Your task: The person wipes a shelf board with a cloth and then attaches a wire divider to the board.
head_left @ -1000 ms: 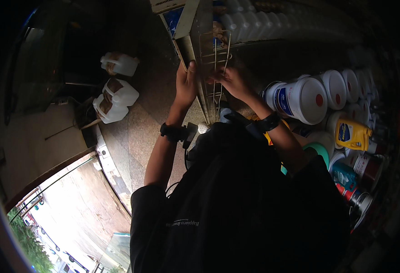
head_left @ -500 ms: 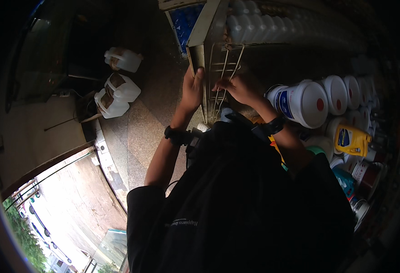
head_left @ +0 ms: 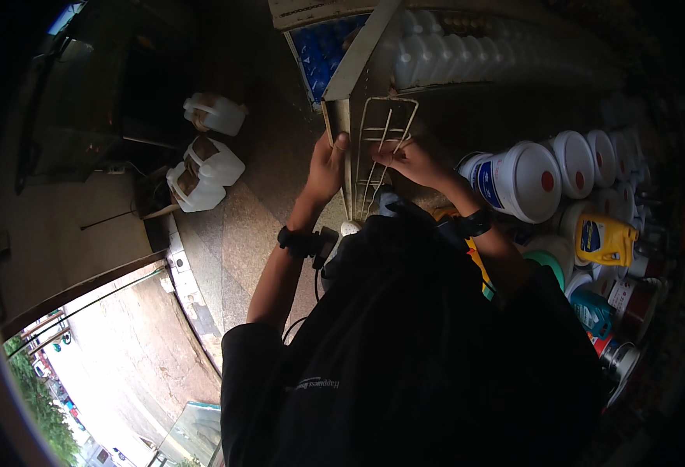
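Wire rack (head_left: 388, 124) is just to the right of a pale metal frame (head_left: 338, 117). The left hand (head_left: 328, 167) grips the frame's edge, thumb against it; the right hand (head_left: 416, 161) has its fingers curled on the rack's wires.

wire rack (head_left: 384, 130) between jugs (head_left: 222, 166) at left and buckets (head_left: 525, 183) at right

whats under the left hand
Under the left hand is a pale frame, gripped along its edge, with speckled floor farther below. The stretch of frame inside the grip is covered and cannot be seen.
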A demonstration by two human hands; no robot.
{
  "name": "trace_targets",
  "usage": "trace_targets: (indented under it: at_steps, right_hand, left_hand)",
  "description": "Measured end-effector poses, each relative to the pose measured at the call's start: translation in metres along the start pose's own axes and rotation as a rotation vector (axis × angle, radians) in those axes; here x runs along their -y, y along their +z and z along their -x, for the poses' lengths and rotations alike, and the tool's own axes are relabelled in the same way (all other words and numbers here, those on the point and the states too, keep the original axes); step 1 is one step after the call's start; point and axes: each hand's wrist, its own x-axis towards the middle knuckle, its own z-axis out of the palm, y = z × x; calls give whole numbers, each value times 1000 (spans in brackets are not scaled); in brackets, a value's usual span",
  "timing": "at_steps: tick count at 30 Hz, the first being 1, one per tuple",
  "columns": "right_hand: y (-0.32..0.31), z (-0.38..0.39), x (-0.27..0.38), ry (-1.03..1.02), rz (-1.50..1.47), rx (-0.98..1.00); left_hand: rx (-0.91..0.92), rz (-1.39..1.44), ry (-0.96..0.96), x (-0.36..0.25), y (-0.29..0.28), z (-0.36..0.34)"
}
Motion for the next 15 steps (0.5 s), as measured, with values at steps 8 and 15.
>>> trace_targets:
  at_steps: [8,15]
  right_hand:
    - [-21,21,41,-358,-201,-275]
    - [-39,10,103,-778,460,-556]
  left_hand:
    - [12,-28,-21,-1,-2,5]
    - [62,-1,-46,-9,10,2]
